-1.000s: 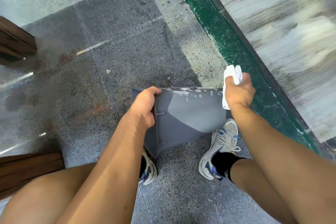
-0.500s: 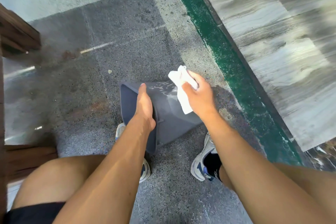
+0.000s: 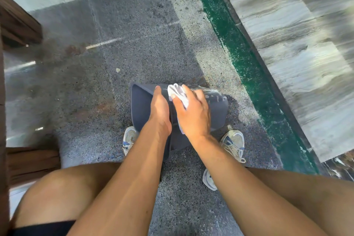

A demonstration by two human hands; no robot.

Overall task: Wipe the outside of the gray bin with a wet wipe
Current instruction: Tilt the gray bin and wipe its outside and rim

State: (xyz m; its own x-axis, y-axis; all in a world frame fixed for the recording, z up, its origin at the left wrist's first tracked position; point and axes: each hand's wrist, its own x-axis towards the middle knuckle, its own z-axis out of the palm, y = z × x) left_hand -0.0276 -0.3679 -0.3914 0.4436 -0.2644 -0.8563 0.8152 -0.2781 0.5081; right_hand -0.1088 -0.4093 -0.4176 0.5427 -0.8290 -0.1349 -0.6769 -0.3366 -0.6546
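Gray bin [image 3: 216, 109]: near wall hidden behind both hands. Wet wipe [image 3: 179, 93]: mostly covered by the right hand [image 3: 193, 113]. Far-right marble surface [image 3: 297, 44]: motion-blurred.

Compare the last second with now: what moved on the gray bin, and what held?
The right hand carried the wet wipe from the bin's right end leftward along its outer side, and now presses it flat beside the left hand. The gray bin turned somewhat, showing more of its open mouth. Unchanged: the left hand grips the rim, the bin lies tipped on the floor between the shoes, nothing was released.
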